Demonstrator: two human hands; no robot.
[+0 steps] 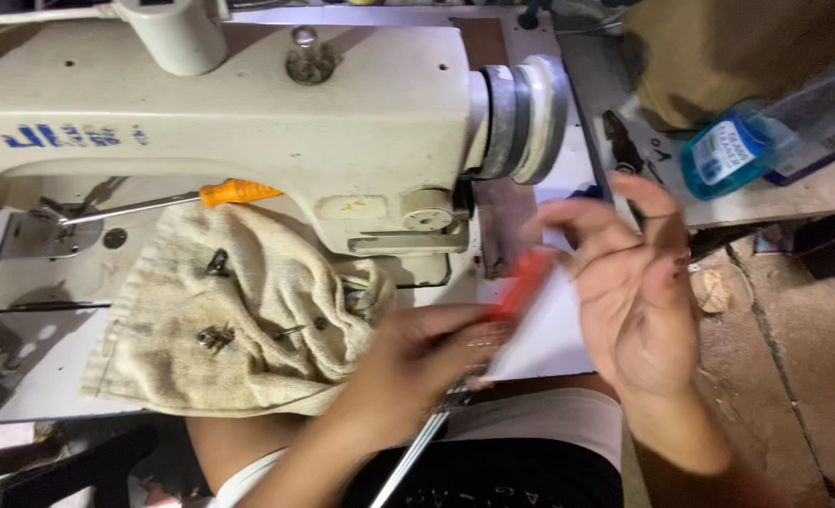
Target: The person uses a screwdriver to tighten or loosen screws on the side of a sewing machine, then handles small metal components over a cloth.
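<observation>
While I sit at the table (549, 343), the cream sewing machine (248, 113) fills most of what I see, its handwheel (526, 118) pointing to my right. Under its arm lies a dirty rag (220, 320) with a few small dark screws (216, 335) scattered on it. An orange-handled screwdriver (239, 193) rests just above the rag, its shaft reaching left toward the needle plate. Further right, past the table edge, a blue bottle (728, 150) lies on its side near some dark cloth (737, 47).

My left hand (417, 362) is closed around a red-handled tool (521, 282), gripping it low on the handle, with the metal shaft running down toward my lap. The red handle sticks up at a slant over the table's front edge, just right of the rag. It is blurred, so I cannot tell what kind of tip it has. My right hand (638, 292) is open, palm toward me, fingers loosely curled, holding nothing, just beside the red handle's upper end.
</observation>
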